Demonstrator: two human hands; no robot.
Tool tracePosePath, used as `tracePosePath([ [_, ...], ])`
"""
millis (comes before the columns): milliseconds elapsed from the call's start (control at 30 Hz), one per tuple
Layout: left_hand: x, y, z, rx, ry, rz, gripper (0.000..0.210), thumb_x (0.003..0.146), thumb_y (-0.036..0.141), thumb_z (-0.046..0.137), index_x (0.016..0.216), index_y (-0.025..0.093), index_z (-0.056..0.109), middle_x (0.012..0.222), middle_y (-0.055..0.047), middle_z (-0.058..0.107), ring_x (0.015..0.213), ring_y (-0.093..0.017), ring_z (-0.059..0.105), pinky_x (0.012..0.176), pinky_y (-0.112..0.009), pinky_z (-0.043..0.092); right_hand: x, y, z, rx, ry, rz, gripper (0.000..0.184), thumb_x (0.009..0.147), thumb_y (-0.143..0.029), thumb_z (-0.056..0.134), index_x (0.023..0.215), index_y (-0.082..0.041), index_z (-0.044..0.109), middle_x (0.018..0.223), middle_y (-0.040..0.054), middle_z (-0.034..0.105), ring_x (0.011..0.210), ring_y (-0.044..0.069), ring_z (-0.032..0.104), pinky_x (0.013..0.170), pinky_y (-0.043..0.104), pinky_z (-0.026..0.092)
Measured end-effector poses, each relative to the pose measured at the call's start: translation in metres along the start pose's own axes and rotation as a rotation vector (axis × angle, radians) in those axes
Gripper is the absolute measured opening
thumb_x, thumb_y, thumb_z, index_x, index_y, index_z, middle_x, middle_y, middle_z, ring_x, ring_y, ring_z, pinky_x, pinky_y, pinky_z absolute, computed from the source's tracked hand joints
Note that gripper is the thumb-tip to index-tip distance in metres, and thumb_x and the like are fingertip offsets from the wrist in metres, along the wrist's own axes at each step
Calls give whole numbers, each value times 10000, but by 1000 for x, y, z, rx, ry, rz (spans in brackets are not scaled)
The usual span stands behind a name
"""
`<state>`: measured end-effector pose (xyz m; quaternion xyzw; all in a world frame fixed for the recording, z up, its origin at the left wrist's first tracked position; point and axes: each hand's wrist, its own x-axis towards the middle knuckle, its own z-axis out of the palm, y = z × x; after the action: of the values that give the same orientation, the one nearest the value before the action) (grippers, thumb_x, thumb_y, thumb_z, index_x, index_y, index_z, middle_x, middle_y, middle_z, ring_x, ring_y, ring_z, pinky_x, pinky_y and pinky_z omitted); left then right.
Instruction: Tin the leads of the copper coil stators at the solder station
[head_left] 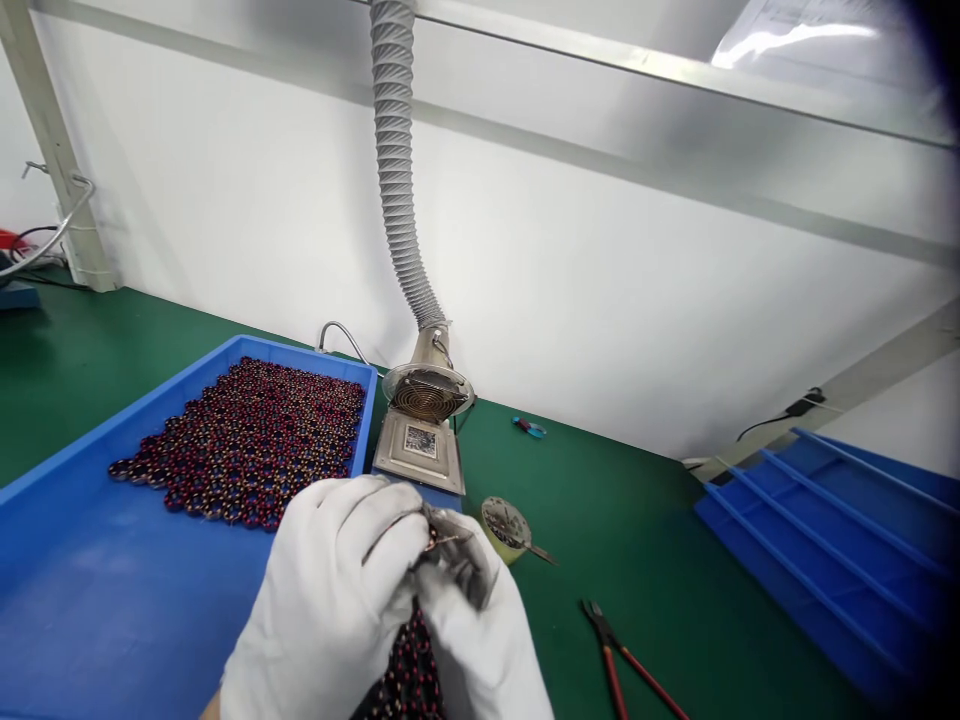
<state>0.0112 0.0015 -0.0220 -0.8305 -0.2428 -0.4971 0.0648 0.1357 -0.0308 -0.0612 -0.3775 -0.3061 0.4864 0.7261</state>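
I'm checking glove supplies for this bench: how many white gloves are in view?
2: one on the left hand, the other on the right hand, close together at the bottom center. Any behind other things would be hidden.

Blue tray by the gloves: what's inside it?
Dark red-and-gold rings lie at the back of the tray; anything behind the gloved left hand can't be seen.

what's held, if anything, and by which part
A small wire piece, held between the left hand and right hand; their grip hides which part.
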Motion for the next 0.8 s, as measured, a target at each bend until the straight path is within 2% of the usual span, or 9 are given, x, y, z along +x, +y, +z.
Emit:
tracePosePath([
  [67, 0, -1, 1, -113, -54, -75, 200, 792, 79, 516, 968, 161, 565, 1009, -50, 634, 899, -202, 546, 779, -377, 411, 1, -1, -2, 32, -4, 17, 251, 560, -172, 770, 783, -220, 667, 763, 13, 702, 693, 166, 655, 680, 296, 541],
  [200, -1, -10, 0, -439, -169, -206, 297, 780, 100, 554, 1033, 256, 559, 1027, 10, 640, 906, -149, 569, 800, -293, 432, 0, -7, -2, 146, -22, 144, 322, 589, -176, 760, 885, -246, 655, 860, 6, 698, 730, 152, 651, 735, 302, 534],
  [333, 0, -20, -2, -668, -130, -268, 189, 791, 140, 509, 860, 248, 647, 888, 12, 679, 875, -156, 592, 828, -280, 435, 13, -1, -3, 190, -87, 252, 220, 563, -218, 777, 744, -219, 653, 676, -14, 678, 606, 148, 632, 668, 321, 542],
  [400, 1, -21, -4, -770, -96, -400, 172, 775, 142, 510, 766, 238, 652, 839, 11, 677, 893, -168, 592, 830, -275, 450, 18, 3, -4, 209, -153, 303, 206, 570, -291, 774, 712, -216, 645, 605, -17, 655, 567, 152, 623, 647, 334, 539],
  [500, 0, -19, -10, -829, -25, -613, 171, 788, 153, 515, 776, 250, 656, 921, 7, 671, 924, -166, 599, 811, -255, 483, 12, -1, -2, 220, -231, 326, 293, 594, -342, 759, 837, -221, 649, 711, 15, 685, 604, 165, 636, 684, 369, 529],
  [567, 1, -16, -13, -800, -68, -612, 241, 723, 137, 577, 910, 267, 658, 1048, -9, 649, 976, -187, 595, 842, -278, 491, 1, -10, 2, 214, -231, 304, 321, 626, -355, 738, 904, -229, 641, 813, 39, 697, 661, 181, 648, 703, 380, 524],
  [667, 2, -11, -11, -750, -222, -493, 491, 595, 59, 634, 1030, 286, 631, 1092, -19, 640, 999, -209, 592, 883, -321, 484, -11, -20, 11, 193, -203, 261, 262, 681, -349, 694, 912, -233, 651, 882, 40, 698, 727, 187, 656, 721, 354, 524],
  [733, 3, -7, -5, -781, -239, -499, 454, 614, 32, 626, 986, 290, 651, 1052, -9, 657, 951, -188, 608, 868, -308, 492, -12, -20, 14, 166, -185, 225, 262, 675, -344, 700, 906, -229, 658, 885, 37, 698, 747, 189, 657, 740, 346, 521],
  [800, 3, -5, 1, -894, -180, -538, 324, 668, 49, 603, 884, 274, 687, 967, -1, 684, 906, -174, 619, 835, -280, 504, -10, -15, 14, 135, -163, 187, 297, 631, -333, 732, 897, -222, 658, 852, 39, 699, 768, 202, 656, 756, 356, 519],
])
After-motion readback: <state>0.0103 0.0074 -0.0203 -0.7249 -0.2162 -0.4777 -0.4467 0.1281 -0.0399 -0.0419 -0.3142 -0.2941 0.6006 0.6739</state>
